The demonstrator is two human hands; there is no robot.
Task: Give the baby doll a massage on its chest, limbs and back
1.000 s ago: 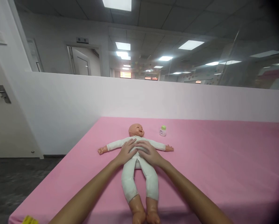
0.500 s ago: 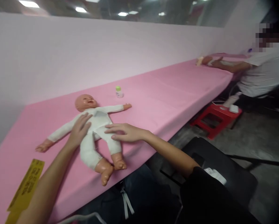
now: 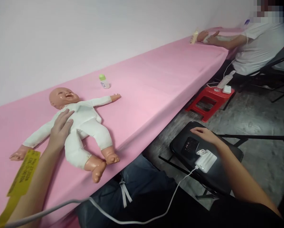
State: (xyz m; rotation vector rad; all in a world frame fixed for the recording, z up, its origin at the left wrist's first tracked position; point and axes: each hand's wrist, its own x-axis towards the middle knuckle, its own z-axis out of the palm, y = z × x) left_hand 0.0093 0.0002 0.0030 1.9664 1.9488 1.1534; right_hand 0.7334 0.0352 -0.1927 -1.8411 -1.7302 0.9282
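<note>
A baby doll (image 3: 81, 126) in a white suit lies on its back on the pink table (image 3: 156, 79), arms spread. My left hand (image 3: 60, 128) rests flat on the doll's chest and side, fingers apart. My right hand (image 3: 203, 134) has gone off the table and hovers over the black chair seat (image 3: 218, 171), fingertips at a black phone (image 3: 190, 146). A white power bank (image 3: 205, 161) lies by the phone with a white cable (image 3: 132, 215) running from it.
A small bottle with a green cap (image 3: 104, 81) stands behind the doll. A yellow label (image 3: 23, 173) lies at the table's near left. Another person's arms (image 3: 220, 39) rest on the table's far end. A red stool (image 3: 209, 98) stands on the floor.
My view has swung right and down. My right hand left the doll and moved off the table to the chair seat. My left hand stays on the doll.
</note>
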